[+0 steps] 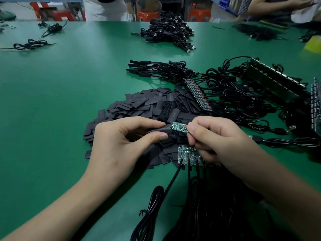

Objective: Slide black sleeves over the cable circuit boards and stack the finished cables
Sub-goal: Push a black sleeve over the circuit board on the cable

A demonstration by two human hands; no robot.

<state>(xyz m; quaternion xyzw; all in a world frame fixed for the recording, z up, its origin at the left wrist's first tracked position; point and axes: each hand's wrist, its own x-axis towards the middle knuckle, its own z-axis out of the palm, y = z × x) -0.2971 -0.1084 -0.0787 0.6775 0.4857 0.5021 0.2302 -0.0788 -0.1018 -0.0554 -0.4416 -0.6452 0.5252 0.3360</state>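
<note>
Head view: the left hand (125, 145) has its fingers (139, 122) pinched on a black sleeve (165, 128), mouth aimed at the circuit board (179, 126). The right hand (217, 140) grasps the board's wired end, leaving the free end clear to enter. Both hover over the sleeve pile (147, 103) on the surface (60, 101). The sleeved cables (156, 70) are stacked beyond.
</note>
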